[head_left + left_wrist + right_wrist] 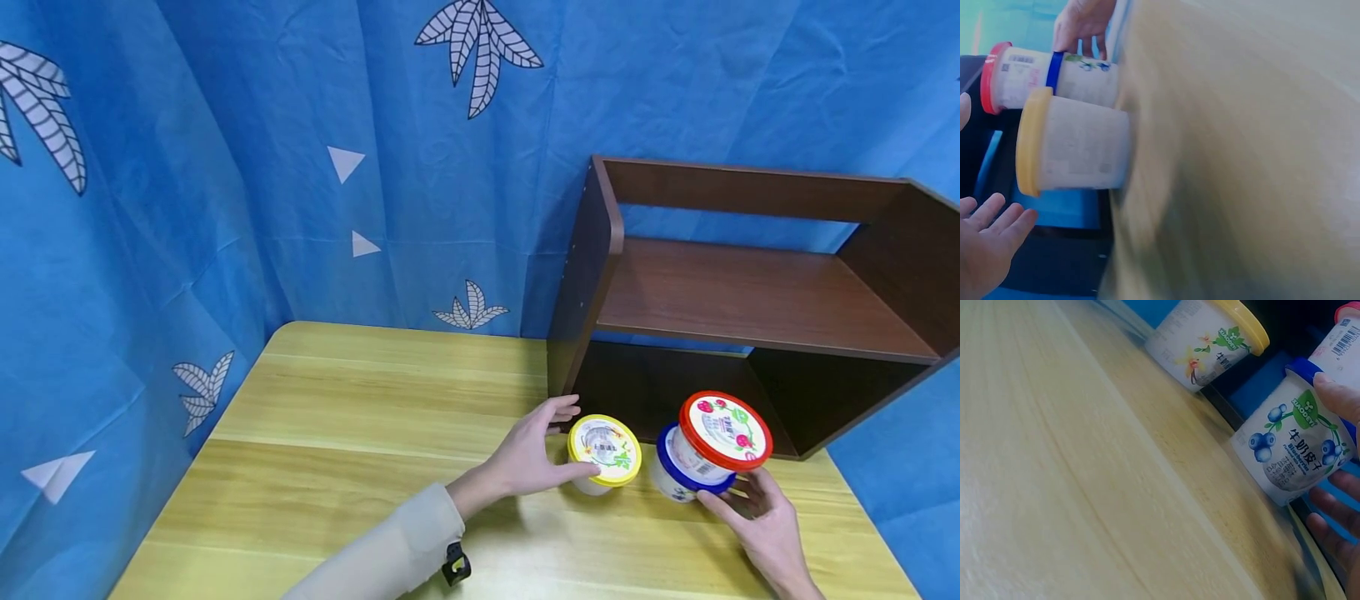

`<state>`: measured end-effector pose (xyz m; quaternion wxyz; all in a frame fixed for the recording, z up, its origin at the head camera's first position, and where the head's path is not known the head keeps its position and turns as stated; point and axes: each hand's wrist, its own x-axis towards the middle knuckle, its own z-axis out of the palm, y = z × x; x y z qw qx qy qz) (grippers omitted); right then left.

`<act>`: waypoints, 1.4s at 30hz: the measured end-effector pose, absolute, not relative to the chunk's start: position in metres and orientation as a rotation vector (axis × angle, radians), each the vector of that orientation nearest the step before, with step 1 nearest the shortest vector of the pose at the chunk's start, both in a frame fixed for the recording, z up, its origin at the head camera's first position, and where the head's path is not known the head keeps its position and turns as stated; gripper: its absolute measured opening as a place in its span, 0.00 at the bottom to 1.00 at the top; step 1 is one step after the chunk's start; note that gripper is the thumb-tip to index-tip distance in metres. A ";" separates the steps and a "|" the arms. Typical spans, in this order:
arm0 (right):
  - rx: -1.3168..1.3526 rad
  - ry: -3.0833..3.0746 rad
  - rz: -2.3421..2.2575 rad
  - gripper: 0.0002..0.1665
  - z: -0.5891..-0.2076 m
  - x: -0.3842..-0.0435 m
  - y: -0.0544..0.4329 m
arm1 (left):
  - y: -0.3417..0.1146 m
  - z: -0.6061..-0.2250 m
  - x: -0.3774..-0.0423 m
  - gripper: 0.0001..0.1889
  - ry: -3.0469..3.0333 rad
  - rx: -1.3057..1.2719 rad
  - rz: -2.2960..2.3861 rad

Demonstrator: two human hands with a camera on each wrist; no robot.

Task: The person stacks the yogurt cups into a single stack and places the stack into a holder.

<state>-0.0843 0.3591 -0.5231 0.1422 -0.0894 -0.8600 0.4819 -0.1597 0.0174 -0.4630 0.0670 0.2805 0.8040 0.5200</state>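
1. From my remote seat I see a pale wooden table [352,400] with a dark brown two-tier wooden shelf [757,292] at its right back, against a blue fabric curtain with white leaf prints [465,192].
2. A round white tub with a yellow lid [604,450] stands upright on the table, near the shelf's lower left front corner.
3. My head view puts the left hand [528,454] beside that tub; my left wrist view shows its fingers spread, released and apart from the tub's wall.
4. Just right of it, a round white tub with a blue lid and blueberry print [1294,440] stands on the table before the lower compartment. A round white tub with a red lid [726,431] sits on top of it.
5. The right hand [768,521] is at this stack, thumb on the blue lid's rim, other fingers loosely bent behind; I cannot tell whether they grasp it.
6. A light grey sleeve [390,546] covers the left forearm.
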 end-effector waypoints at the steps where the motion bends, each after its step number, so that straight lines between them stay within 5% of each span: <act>1: -0.258 -2.481 1.390 0.34 -0.523 -0.084 0.359 | 0.017 -0.466 -0.160 0.49 2.431 0.847 1.556; 42: -0.309 -2.571 1.370 0.38 -0.522 -0.086 0.363 | 0.040 -0.507 -0.162 0.55 2.402 0.681 1.502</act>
